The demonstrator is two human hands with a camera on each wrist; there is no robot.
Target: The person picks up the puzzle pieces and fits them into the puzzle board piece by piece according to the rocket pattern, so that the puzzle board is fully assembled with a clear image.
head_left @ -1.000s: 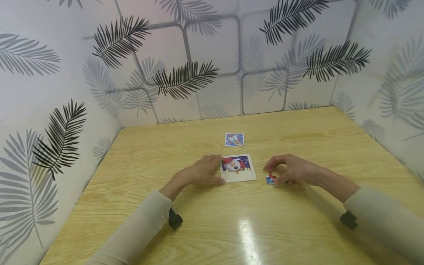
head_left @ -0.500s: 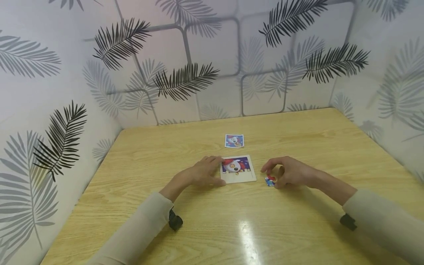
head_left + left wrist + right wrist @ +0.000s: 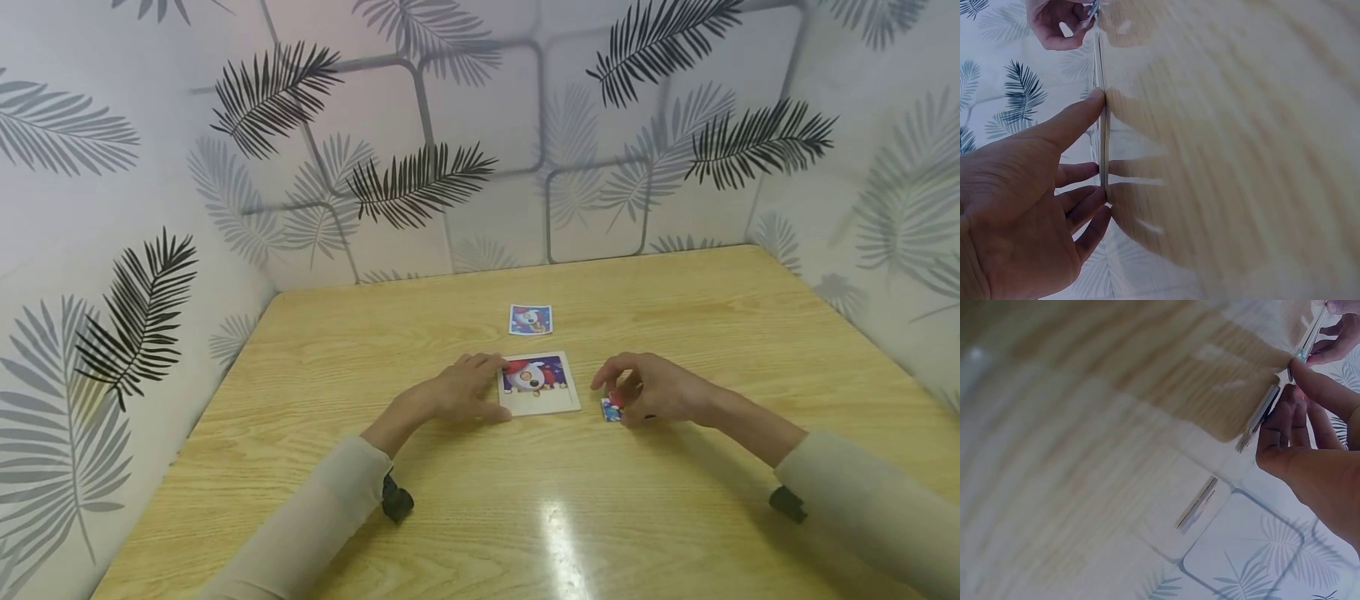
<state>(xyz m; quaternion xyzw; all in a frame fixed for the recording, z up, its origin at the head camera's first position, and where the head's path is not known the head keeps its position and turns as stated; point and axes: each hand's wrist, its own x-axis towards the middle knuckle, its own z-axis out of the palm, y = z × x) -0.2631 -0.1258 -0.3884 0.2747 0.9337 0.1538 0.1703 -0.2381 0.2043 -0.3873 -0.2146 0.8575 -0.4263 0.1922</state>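
A shallow jigsaw board (image 3: pixel 540 403) lies on the table, its upper half filled with a picture of a white animal in a red hat and its lower part bare. My left hand (image 3: pixel 467 387) rests along the board's left edge; fingertips touch the upper left and the thumb the lower left corner. To the right of the board, my right hand (image 3: pixel 660 387) pinches a blue and red jigsaw piece (image 3: pixel 611 408) between thumb and fingers. More pieces (image 3: pixel 1260 415) lie beside and under that hand, partly hidden; a dark bit shows below its palm.
A small square picture card (image 3: pixel 531 319) with the same animal lies behind the board. The wooden table (image 3: pixel 480 517) meets a leaf-patterned wall (image 3: pixel 495 108) at the back. Dark camera mounts hang under both wrists.
My right hand shifts slightly left and, from half a second ago, bends lower over the piece, which has turned a little between its fingers. The left hand and the board stay in place.
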